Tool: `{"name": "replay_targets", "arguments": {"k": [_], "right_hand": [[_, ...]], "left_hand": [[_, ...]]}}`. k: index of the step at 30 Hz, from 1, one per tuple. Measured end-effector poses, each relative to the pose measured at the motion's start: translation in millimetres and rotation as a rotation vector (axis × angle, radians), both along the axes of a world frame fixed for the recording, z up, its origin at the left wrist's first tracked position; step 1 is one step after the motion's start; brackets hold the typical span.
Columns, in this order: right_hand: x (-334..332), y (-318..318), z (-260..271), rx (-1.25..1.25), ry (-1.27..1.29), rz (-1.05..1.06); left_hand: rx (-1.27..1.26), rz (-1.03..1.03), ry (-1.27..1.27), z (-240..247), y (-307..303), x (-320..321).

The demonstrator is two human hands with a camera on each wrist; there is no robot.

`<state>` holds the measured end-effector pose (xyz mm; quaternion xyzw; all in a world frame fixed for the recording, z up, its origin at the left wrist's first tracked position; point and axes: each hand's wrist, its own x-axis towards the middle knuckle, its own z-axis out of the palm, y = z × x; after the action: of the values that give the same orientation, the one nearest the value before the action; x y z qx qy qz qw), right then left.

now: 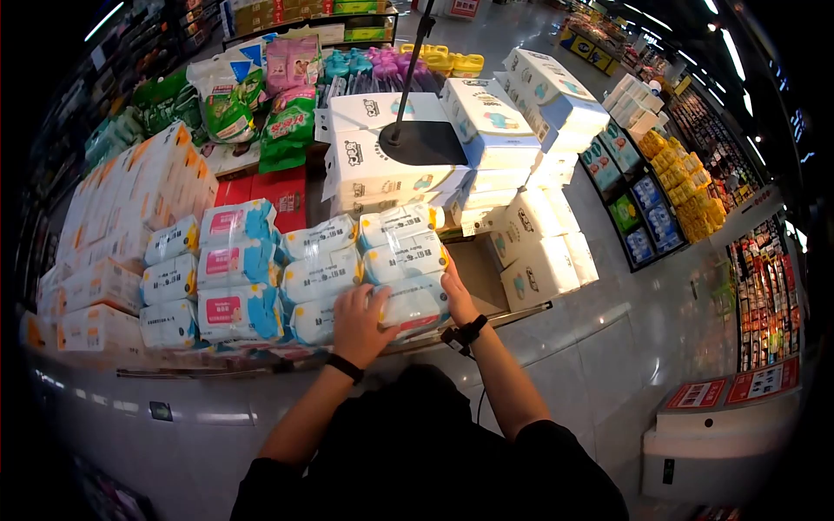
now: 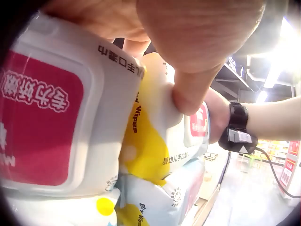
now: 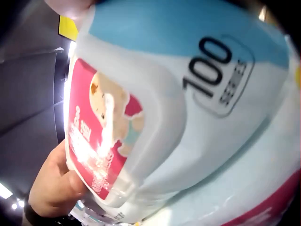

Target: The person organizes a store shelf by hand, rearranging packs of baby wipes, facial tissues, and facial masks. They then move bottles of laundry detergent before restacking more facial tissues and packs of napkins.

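Observation:
In the head view, a white wipes pack (image 1: 415, 304) lies at the front right corner of stacked wipes packs. My left hand (image 1: 358, 323) grips its left side, and my right hand (image 1: 458, 297) holds its right edge. The left wrist view has my left hand (image 2: 197, 37) large at the top, its thumb against a pack with a yellow patch (image 2: 148, 141); my right hand (image 2: 217, 117) is beyond. A pack with a pink label (image 3: 101, 136) fills the right wrist view, with my left hand (image 3: 54, 186) at its lower left edge and a fingertip at its top.
More blue and white packs (image 1: 236, 313) stand in rows to the left, beside orange and white packages (image 1: 100, 291). White tissue packs (image 1: 391, 178) rise behind, around a dark pole (image 1: 410, 78). White packs (image 1: 540, 273) stand right of a brown recess (image 1: 479, 273). A white bin-like unit (image 1: 717, 443) stands lower right.

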<state>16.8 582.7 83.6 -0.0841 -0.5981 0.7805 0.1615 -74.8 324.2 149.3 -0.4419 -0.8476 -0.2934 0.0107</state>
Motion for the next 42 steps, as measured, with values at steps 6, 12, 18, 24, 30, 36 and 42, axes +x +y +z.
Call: {"name": "replay_targets", "arguments": {"k": [6,12,18,24,30,36,42], "right_hand": [[3,-19,5,0.000,-0.028,-0.009],[-5,27,-9,0.015,-0.003,0.053],[-58,56,-9,0.014,-0.016,-0.010],[-67,39,-23,-0.065,-0.016,0.233],[-62,54,-11,-0.113,-0.015,0.267],[-15,47,3,-0.134,-0.237,-0.127],[-10,19,-116,-0.231,-0.042,0.097]], "left_hand": [[-0.018,-0.037,-0.060,6,-9,-9],[-0.087,-0.004,-0.058,20,1,-3],[-0.083,0.023,-0.077,21,2,0],[-0.061,0.017,-0.046,16,-2,-1],[-0.060,0.020,-0.032,20,0,0],[-0.097,0.019,-0.022,18,2,1],[-0.118,0.020,-0.014,15,4,2]]}}
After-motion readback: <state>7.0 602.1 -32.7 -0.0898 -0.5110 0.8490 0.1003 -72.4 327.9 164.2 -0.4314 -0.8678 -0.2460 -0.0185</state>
